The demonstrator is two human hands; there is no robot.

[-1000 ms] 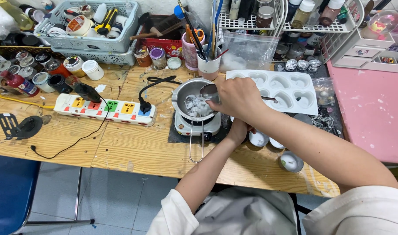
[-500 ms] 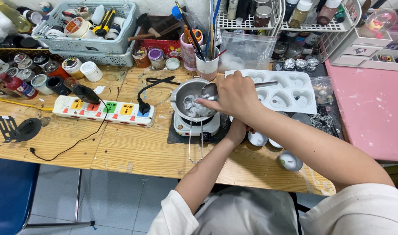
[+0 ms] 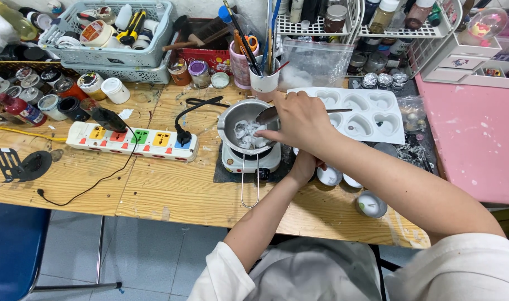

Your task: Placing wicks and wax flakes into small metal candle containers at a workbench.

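**Head view: spoon dipping into the melting pot**

Head view is looking down on a wooden table [image 3: 171, 195]. The right hand [image 3: 302, 120] is reaching over the small metal pot [image 3: 244, 131], its fingers pinching a metal spoon [image 3: 268, 115] whose bowl is hanging just above the pot's right rim, while the handle is sticking out past the hand over the heart mould [image 3: 371, 114]. White wax chunks [image 3: 248, 134] are lying inside the pot. The pot is sitting on a small white heater [image 3: 249, 160], with a wire handle [image 3: 250, 187] jutting from under the pot toward the near table edge.

The left hand [image 3: 304, 166] is resting just right of the heater, partly hidden under the right forearm; whether its fingers are gripping anything cannot be told. Small round tealight cups [image 3: 329, 177] are lying right of the pot, near that hand, and another cup [image 3: 370, 204] is sitting further right, toward the near edge.

Left of the pot, a white power strip [image 3: 132, 140] is lying with a black plug [image 3: 183, 135] in it. Behind the pot, a white cup of brushes [image 3: 264, 81] is standing; further behind and left, a grey basket [image 3: 118, 33] is holding tools. A pink board [image 3: 471, 134] is lying well right of the pot.
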